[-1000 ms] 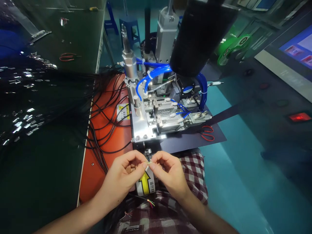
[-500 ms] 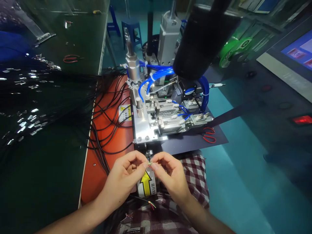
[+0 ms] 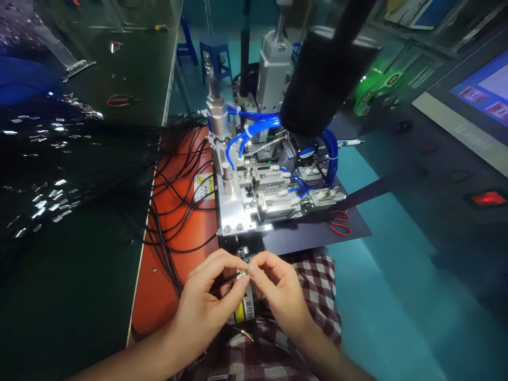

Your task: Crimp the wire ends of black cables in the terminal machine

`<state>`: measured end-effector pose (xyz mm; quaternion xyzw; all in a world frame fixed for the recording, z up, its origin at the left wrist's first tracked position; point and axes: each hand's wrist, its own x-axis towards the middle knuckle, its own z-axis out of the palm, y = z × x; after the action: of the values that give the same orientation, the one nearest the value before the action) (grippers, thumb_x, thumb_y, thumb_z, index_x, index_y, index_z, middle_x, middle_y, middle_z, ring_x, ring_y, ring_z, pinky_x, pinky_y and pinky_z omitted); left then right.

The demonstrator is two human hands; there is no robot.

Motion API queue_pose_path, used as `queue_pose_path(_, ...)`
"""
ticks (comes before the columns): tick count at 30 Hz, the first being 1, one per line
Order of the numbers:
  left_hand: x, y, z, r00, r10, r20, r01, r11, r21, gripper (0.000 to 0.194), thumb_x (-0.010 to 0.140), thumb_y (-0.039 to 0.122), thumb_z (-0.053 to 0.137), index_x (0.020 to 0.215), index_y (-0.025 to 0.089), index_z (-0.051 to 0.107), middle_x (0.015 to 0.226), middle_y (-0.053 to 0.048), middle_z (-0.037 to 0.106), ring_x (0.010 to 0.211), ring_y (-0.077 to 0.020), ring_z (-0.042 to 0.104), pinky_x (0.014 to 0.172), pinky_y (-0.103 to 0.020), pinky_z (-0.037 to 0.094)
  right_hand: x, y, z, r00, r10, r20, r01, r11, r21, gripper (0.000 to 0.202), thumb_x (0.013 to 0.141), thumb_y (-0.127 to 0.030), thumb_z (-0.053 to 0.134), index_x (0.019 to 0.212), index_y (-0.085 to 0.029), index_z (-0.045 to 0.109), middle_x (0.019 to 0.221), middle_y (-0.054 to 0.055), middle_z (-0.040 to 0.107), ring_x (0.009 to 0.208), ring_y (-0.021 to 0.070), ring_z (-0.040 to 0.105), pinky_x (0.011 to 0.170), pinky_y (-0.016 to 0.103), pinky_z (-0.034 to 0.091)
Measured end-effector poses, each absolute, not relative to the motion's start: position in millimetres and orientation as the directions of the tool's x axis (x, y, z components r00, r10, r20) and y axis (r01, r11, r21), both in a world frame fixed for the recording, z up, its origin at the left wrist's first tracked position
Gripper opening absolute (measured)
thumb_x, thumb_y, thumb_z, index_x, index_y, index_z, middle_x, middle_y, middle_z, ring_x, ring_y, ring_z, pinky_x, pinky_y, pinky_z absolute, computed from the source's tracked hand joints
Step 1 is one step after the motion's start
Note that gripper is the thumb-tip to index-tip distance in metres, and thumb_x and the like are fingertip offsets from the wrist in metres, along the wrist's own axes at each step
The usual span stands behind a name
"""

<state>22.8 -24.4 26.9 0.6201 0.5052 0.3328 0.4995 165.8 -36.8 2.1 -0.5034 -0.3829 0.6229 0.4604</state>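
Both my hands meet in front of the machine, fingertips touching. My left hand (image 3: 212, 293) pinches the thin wires (image 3: 241, 272) at the end of a black cable, which runs back under its fingers. The thumb and forefinger of my right hand (image 3: 278, 283) close on the same wire ends; the tips are mostly hidden between the fingers. Below the hands, another black cable ends in stripped coloured wires (image 3: 246, 335) over the checkered cloth (image 3: 317, 280). Just behind my fingertips is a small metal fixture (image 3: 243, 252) at the machine's front.
The metal machine (image 3: 273, 196) with blue air tubes (image 3: 257, 126) stands ahead. Black cables (image 3: 166, 233) cross the orange surface (image 3: 182, 222) on the left. Red-handled cutters (image 3: 340, 223) lie right of the machine. A black cylinder (image 3: 317, 84) hangs above. A screen panel (image 3: 480, 95) is at right.
My left fingers have shifted right and closed up against the right fingertips, covering more of the wires and of the yellow arrow label. The right hand has barely moved.
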Motion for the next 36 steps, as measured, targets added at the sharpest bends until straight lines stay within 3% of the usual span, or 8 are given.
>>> queue_pose_path(7,20.3,-12.8,33.0,0.352,0.906,-0.236,0.174,0.184,0.967,0.008,0.084,0.024,0.058,0.078,0.020,0.060,0.083,0.002,0.049,0.070,-0.0091,0.049,0.063,-0.020,0.042,167.9,-42.7,3.6,-0.022,0.991,-0.131,-0.051,-0.132,-0.990,0.016,0.084,-0.021,0.056,0.069,-0.017,0.054,0.065,-0.003,0.047,0.060,0.0112,0.041,0.057,0.023,0.034)
queue_pose_path(9,19.2,-10.8,32.6,0.386,0.892,-0.235,0.159,0.187,0.970,0.008,0.084,0.023,0.057,0.077,0.020,0.059,0.084,0.001,0.048,0.072,-0.0097,0.050,0.066,-0.021,0.043,169.2,-42.2,2.6,-0.054,0.986,-0.155,-0.076,-0.159,-0.984,0.016,0.084,-0.022,0.056,0.070,-0.017,0.054,0.064,-0.003,0.046,0.058,0.0107,0.039,0.055,0.023,0.034)
queue_pose_path(13,16.4,-11.1,27.5,0.392,0.907,-0.153,0.276,0.042,0.960,0.010,0.085,0.019,0.055,0.076,0.020,0.060,0.085,0.001,0.050,0.079,-0.0113,0.052,0.070,-0.022,0.043,172.4,-36.9,-2.5,-0.136,0.956,-0.261,-0.174,-0.283,-0.943,0.017,0.084,-0.027,0.057,0.071,-0.016,0.053,0.060,-0.005,0.044,0.052,0.0093,0.037,0.049,0.022,0.031)
queue_pose_path(17,12.3,-9.7,22.1,0.356,0.924,-0.140,0.472,-0.048,0.880,0.011,0.087,0.019,0.052,0.097,0.023,0.056,0.085,0.002,0.051,0.071,-0.0101,0.051,0.062,-0.021,0.043,176.3,-25.1,-10.0,-0.078,0.955,-0.287,-0.136,-0.295,-0.946,0.019,0.080,-0.029,0.060,0.069,-0.016,0.053,0.058,-0.004,0.045,0.051,0.0089,0.036,0.048,0.022,0.030)
queue_pose_path(20,8.1,-6.0,18.0,0.390,0.918,-0.069,0.561,-0.177,0.809,0.011,0.089,0.018,0.049,0.097,0.021,0.056,0.085,0.001,0.052,0.075,-0.0109,0.053,0.066,-0.021,0.044,179.4,-14.0,-16.7,-0.046,0.952,-0.303,-0.108,-0.306,-0.946,0.019,0.078,-0.028,0.061,0.066,-0.016,0.054,0.057,-0.004,0.045,0.050,0.0086,0.036,0.047,0.022,0.029)
queue_pose_path(25,2.0,-1.4,7.2,0.528,0.846,0.080,0.571,-0.423,0.704,0.026,0.091,0.010,0.041,0.110,0.018,0.056,0.094,-0.004,0.052,0.086,-0.0124,0.055,0.075,-0.021,0.046,182.9,-2.8,-26.6,-0.077,0.946,-0.315,-0.107,-0.322,-0.941,0.019,0.077,-0.029,0.062,0.066,-0.015,0.054,0.057,-0.004,0.047,0.049,0.0089,0.038,0.047,0.022,0.031)
queue_pose_path(36,0.0,0.3,1.9,0.608,0.786,0.115,0.630,-0.565,0.532,0.035,0.089,0.009,0.038,0.118,0.017,0.056,0.089,-0.006,0.050,0.078,-0.0163,0.056,0.064,-0.025,0.048,183.1,-1.4,-27.9,-0.098,0.938,-0.333,-0.070,-0.341,-0.938,0.020,0.078,-0.030,0.061,0.067,-0.016,0.054,0.058,-0.003,0.046,0.050,0.0092,0.038,0.047,0.022,0.031)
